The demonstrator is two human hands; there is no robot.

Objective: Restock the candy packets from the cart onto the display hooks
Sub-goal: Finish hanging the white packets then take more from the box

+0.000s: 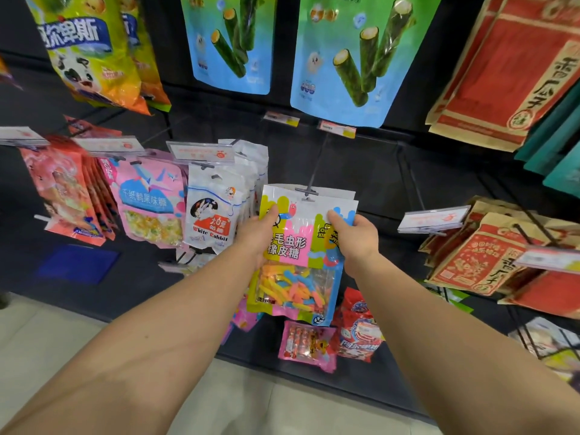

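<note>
We clamp both grips — left hand point(257, 233), right hand point(354, 235) — on the upright candy packet point(295, 246), its hang-hole meeting the display hook point(309, 191) just above.

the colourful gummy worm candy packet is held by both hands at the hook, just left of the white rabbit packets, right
Not quite. The head view shows the colourful gummy worm candy packet gripped by the left hand and right hand at the metal display hook, but it sits just right of the white White Rabbit packets, not left.
</note>
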